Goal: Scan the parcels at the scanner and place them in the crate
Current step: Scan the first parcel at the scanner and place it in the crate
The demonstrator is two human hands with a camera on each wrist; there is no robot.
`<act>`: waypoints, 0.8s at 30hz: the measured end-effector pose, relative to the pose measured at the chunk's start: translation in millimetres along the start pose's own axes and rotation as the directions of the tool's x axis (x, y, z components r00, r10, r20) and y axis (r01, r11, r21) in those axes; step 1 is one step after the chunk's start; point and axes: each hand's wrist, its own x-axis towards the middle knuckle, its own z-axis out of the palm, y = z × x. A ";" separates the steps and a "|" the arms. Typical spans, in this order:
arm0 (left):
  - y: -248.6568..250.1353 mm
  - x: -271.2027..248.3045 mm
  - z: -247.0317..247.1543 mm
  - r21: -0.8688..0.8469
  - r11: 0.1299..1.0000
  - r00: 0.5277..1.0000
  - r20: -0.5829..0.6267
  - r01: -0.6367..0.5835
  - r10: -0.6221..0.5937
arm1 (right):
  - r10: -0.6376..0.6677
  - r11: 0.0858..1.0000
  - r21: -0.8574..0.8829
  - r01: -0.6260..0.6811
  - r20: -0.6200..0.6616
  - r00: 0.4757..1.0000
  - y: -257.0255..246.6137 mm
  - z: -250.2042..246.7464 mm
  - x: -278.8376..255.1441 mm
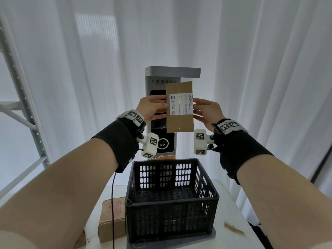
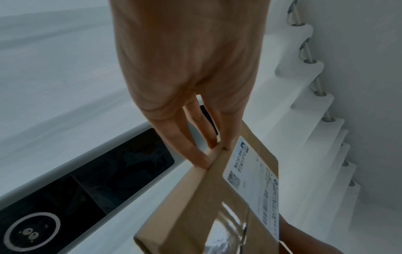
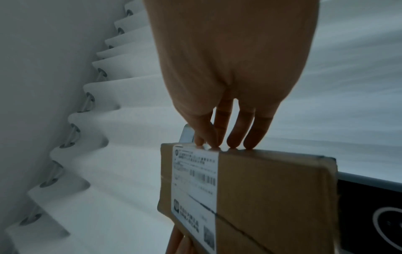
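The left hand's fingers point(image 2: 196, 154) press on 1 long side edge of the flat brown cardboard parcel with a white label point(image 1: 180, 106), and the thumb seems to be on its front. The right hand's fingers point(image 3: 250, 135) press on the other long edge. So the left hand point(image 1: 152, 107) and right hand point(image 1: 206, 112) both grip the parcel, 1 on each side.

The parcel is up in the air, standing tall, long way up and down. Its label faces the person, away from the tall grey scanner post with dark screens point(image 1: 162, 123) just behind it.

The black plastic crate with holes point(image 1: 170, 200) sits right below on the white table point(image 1: 231, 209). Both hands are equally near. I think the parcel must next go straight down.

A second brown box point(image 1: 112, 218) lies by the crate's left wall.
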 end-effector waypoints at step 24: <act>-60.3 -28.9 -21.9 -0.096 0.972 0.976 0.060 0.215 -0.210 | 0.170 0.985 0.026 -0.169 -0.112 0.979 59.2 42.1 -37.0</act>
